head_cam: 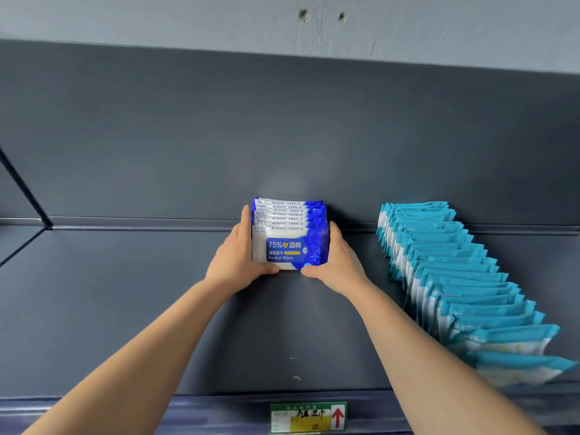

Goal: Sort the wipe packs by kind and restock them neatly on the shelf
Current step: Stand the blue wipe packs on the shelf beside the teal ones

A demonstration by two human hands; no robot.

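Note:
A row of several dark-blue-and-white alcohol wipe packs (290,233) stands upright at the back of the grey shelf (125,309), against its rear panel. My left hand (237,255) grips the row's left side, thumb under the front pack. My right hand (334,262) grips the right side the same way. To the right, a long row of several light-blue-and-white wipe packs (452,277) runs from the rear panel to the shelf's front edge, leaning slightly.
A green and yellow price label (309,417) with a red arrow sits on the shelf's front rail. A vertical divider (22,186) bounds the shelf at the far left. The wall above the shelf shows two small holes (323,16).

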